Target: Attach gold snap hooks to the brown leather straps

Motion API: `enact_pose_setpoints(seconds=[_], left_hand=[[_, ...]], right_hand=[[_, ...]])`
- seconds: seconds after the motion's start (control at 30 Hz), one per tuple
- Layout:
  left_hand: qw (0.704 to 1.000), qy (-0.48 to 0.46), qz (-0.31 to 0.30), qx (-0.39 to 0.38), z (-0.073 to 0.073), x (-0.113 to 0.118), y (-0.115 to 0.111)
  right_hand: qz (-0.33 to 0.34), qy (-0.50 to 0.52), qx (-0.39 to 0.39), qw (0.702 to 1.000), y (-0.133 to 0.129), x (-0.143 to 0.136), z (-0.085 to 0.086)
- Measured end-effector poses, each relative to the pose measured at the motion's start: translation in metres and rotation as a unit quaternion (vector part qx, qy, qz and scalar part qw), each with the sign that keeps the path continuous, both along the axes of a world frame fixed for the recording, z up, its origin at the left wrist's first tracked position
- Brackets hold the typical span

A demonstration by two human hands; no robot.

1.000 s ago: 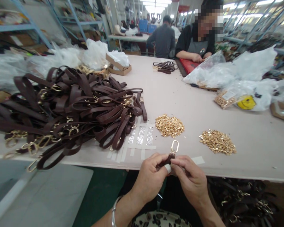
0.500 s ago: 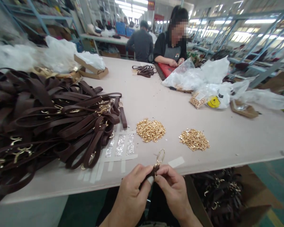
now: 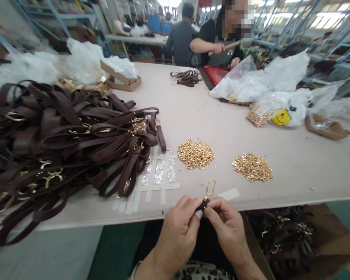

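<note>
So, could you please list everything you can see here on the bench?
strap end with clasp: one, brown and gold, pinched by both hands
strap pile: many, dark brown, table's left
hardware heaps: two, gold, mid-table
tape strips: several, clear, near edge
plastic bags: several, white, right
cardboard tray: one, brown, far left
co-worker: one, dark top, far end
table: one, pale pink
left hand: gripping
right hand: gripping

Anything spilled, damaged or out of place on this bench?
Nothing looks damaged. The brown straps lie in a loose tangle, some overhanging the table edge. Both gold hardware piles sit heaped and apart. The left hand and right hand pinch a strap end with a gold clasp.
</note>
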State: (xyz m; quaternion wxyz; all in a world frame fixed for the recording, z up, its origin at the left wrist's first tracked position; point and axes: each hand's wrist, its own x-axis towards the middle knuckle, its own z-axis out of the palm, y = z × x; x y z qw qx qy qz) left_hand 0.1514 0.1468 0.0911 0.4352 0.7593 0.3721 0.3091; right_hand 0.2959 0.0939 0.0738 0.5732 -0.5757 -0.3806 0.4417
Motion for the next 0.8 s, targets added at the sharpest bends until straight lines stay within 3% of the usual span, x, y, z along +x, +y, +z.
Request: enact_pose_setpoints(seconds=[0.1,0.27,0.37,0.43,0.47,0.57,0.7,0.8], left_hand=[[1.000,-0.008,-0.007,0.009,-0.001,0.000,-0.003],[0.999,-0.028,0.012,0.027,-0.008,0.003,-0.001],[0.998,-0.018,-0.002,-0.058,-0.007,0.004,0.002],[0.989,-0.006,0.017,-0.144,-0.006,0.004,0.004],[0.984,-0.001,0.031,-0.177,-0.006,0.004,0.004],[0.973,0.001,0.067,-0.219,-0.005,0.002,0.007],[0.969,-0.005,0.064,-0.238,0.000,0.001,0.010],[0.957,-0.005,0.069,-0.282,0.003,0.000,0.012]], right_hand=[[-0.022,0.028,-0.005,0.999,0.000,-0.003,-0.003],[-0.005,0.038,-0.020,0.999,0.006,-0.003,0.001],[0.026,-0.024,-0.044,0.998,0.008,0.017,0.009],[-0.008,-0.158,-0.039,0.987,0.007,0.045,0.011],[-0.045,-0.246,-0.030,0.968,0.006,0.063,0.011],[-0.131,-0.477,-0.017,0.869,0.002,0.119,0.003],[-0.094,-0.654,-0.024,0.750,0.004,0.163,-0.009],[-0.050,-0.694,-0.009,0.718,0.010,0.167,-0.011]])
